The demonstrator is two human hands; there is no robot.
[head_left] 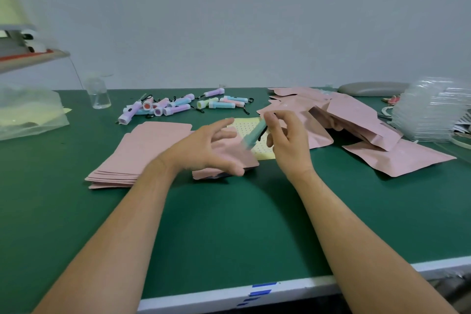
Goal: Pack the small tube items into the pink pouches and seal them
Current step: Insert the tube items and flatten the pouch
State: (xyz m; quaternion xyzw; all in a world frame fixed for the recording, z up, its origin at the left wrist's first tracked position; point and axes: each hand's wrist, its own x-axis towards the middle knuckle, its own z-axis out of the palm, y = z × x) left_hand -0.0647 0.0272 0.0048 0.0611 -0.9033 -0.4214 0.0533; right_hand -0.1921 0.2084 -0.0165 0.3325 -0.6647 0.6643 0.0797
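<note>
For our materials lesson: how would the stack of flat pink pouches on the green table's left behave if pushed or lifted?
The stack of flat pink pouches is fanned at its near edge, so a push would probably slide layers apart. Each looks thin, so likely light and floppy lifted singly.

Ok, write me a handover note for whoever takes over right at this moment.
Left grip holds a pink pouch. Right grip pinches a teal tube, its lower end at the pouch mouth.
Done: bulging pouches heaped on the right; seals not discernible.
Left: loose tubes at the back, flat pouches stacked on the left; this pouch not yet sealed.
</note>
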